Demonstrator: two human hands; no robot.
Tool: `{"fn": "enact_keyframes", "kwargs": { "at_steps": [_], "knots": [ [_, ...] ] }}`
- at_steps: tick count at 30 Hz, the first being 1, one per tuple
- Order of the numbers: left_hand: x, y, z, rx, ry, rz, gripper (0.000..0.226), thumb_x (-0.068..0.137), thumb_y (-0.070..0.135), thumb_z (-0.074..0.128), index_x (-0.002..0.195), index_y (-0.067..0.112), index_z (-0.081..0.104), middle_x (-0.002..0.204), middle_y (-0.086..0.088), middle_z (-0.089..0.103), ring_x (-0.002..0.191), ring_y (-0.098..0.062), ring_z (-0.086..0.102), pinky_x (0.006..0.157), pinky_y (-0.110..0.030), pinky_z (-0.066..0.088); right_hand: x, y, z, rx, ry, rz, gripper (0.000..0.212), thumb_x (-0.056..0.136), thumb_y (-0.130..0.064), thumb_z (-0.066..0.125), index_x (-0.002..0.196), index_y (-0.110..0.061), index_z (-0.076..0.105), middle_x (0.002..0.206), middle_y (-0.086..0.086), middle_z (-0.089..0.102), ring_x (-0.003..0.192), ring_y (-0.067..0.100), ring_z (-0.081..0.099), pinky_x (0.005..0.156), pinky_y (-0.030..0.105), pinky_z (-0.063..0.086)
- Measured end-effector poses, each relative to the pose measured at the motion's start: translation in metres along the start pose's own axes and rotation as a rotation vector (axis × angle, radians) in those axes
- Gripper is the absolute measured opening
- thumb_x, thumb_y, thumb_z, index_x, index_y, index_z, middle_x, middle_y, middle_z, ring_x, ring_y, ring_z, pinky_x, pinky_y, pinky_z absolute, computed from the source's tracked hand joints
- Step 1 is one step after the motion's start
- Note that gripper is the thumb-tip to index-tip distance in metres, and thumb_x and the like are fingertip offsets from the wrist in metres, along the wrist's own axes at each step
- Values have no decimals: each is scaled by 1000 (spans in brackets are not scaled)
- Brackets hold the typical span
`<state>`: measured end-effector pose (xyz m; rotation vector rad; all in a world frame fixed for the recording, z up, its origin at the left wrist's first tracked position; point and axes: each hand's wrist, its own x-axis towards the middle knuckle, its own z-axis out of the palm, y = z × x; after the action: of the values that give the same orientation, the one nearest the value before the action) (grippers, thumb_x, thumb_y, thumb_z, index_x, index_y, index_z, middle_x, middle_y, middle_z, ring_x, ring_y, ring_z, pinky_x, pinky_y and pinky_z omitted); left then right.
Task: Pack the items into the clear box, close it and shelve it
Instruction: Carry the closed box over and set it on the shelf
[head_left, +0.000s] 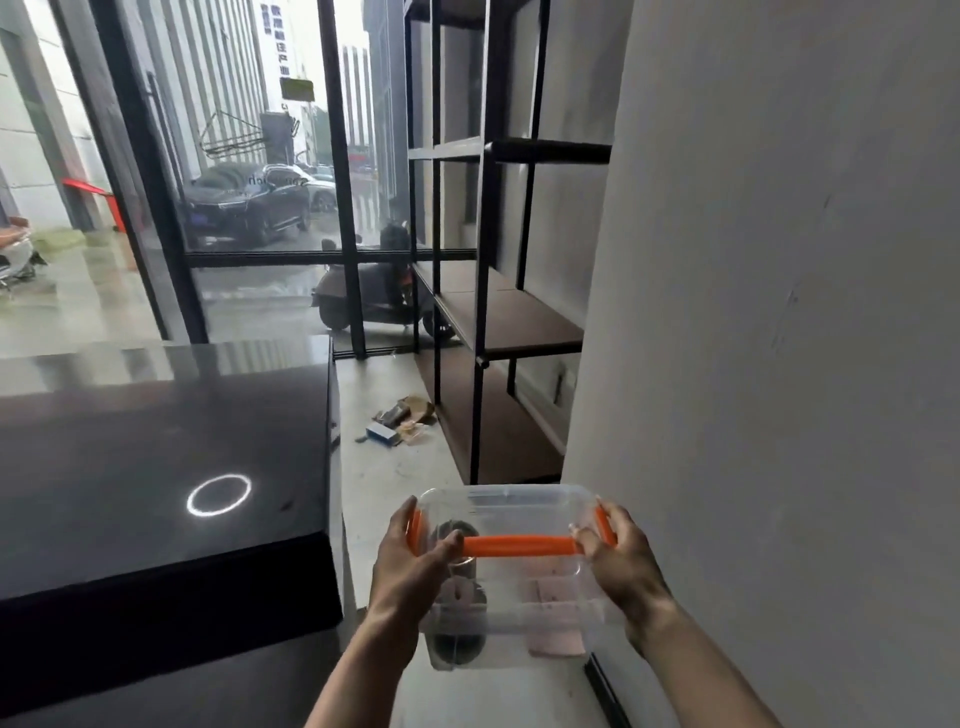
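I hold the clear box (524, 587) in front of me in the lower middle of the head view, above the floor. Its lid is on, with an orange handle (519, 545) lying across the top and orange clips at both ends. My left hand (410, 566) grips the left end and my right hand (621, 564) grips the right end. Through the plastic I see dark round items on the left and a pale pinkish item on the right. A black metal shelf unit (498, 322) with brown boards stands ahead, against the wall.
A glossy black counter (156, 467) fills the left side. A grey wall (779, 312) rises close on the right. Scraps of cardboard and a small box (400, 423) lie on the floor beside the shelf's base. Glass windows are beyond, with a scooter outside.
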<state>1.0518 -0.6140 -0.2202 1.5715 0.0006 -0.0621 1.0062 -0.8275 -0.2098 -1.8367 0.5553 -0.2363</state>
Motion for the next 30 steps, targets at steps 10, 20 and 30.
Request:
{"fn": "enact_keyframes", "kwargs": {
  "at_steps": [10, 20, 30],
  "knots": [
    [221, 5, 58, 43, 74, 9, 85, 83, 20, 79, 154, 22, 32, 156, -11, 38, 137, -32, 44, 104, -43, 42, 233, -38, 43, 52, -54, -61, 58, 102, -25, 57, 155, -25, 34, 147, 10, 50, 113, 21, 49, 89, 35, 48],
    [452, 57, 83, 55, 257, 38, 87, 82, 22, 80, 154, 21, 31, 156, -10, 39, 138, -28, 43, 108, -45, 39, 486, -137, 111, 68, -249, -130, 57, 100, -26, 59, 153, -26, 37, 136, 9, 58, 106, 23, 63, 84, 43, 60],
    [685, 32, 23, 47, 397, 14, 84, 84, 21, 78, 154, 19, 32, 157, -10, 37, 138, -32, 43, 106, -46, 41, 684, -189, 277, -13, -388, -178, 66, 100, -29, 59, 158, -22, 29, 153, 13, 46, 131, 30, 51, 109, 46, 44]
  ]
}}
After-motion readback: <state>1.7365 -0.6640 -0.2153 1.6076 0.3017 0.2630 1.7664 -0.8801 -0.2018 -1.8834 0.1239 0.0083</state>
